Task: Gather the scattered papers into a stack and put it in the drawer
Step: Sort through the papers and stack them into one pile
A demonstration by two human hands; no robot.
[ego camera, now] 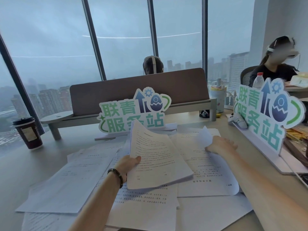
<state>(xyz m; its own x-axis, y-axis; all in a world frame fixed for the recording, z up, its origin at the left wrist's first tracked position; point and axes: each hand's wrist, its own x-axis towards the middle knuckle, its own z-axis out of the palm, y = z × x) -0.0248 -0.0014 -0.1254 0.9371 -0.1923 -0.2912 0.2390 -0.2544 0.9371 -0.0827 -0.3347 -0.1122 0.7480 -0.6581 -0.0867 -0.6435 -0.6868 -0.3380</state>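
Left hand (129, 164) pinching the gathered stack (156, 157); right hand (222, 145) lifting a sheet (204, 136) near the worktop's (20, 174) far right edge. Best slid on top, edges squared.

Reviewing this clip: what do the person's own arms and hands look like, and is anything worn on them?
Both forearms are bare, with no sleeves in view and no gloves. The left hand has a dark beaded bracelet around its wrist. The right hand shows no bracelet, watch or ring that can be made out. No cables or markings are visible on either arm.
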